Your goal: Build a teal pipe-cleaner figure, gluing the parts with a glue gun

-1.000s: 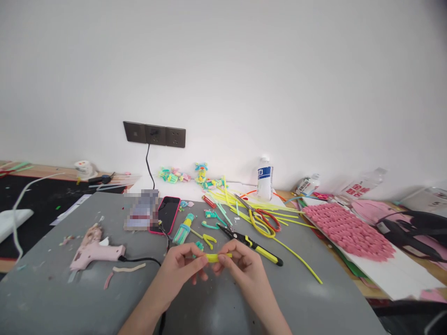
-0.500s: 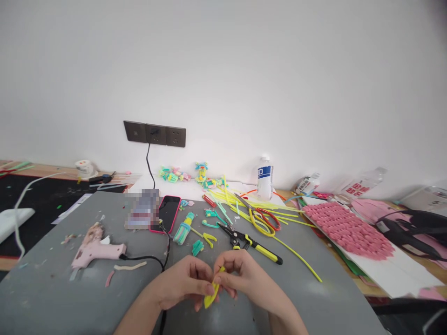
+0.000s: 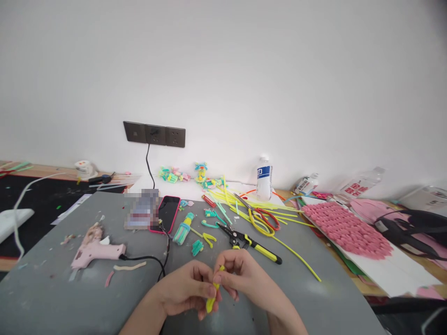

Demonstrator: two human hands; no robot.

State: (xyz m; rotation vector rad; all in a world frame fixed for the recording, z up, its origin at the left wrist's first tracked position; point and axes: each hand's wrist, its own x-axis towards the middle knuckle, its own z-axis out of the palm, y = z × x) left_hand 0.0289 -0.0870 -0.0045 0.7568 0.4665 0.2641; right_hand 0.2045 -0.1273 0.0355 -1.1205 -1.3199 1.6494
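Low over the front of the grey mat, my left hand and my right hand meet around a short bent piece of yellow pipe cleaner. Left thumb and fingers pinch its lower part, while the right thumb and fingers close on its upper end. My fingers cover much of the middle. Just beyond the hands lie yellow-and-black pliers, a small teal bundle, a yellow forked piece and a teal-and-yellow pipe cleaner figure.
A pink glue gun with a black cord lies left, near a pink-cased phone. Behind the pliers, scissors rest among yellow pipe cleaners. A bottle stands by the wall; a pink woven piece is on the right.
My left hand has shifted slightly down and right. The lower end of the yellow piece has moved slightly down and now stands more upright. My right hand has barely moved.
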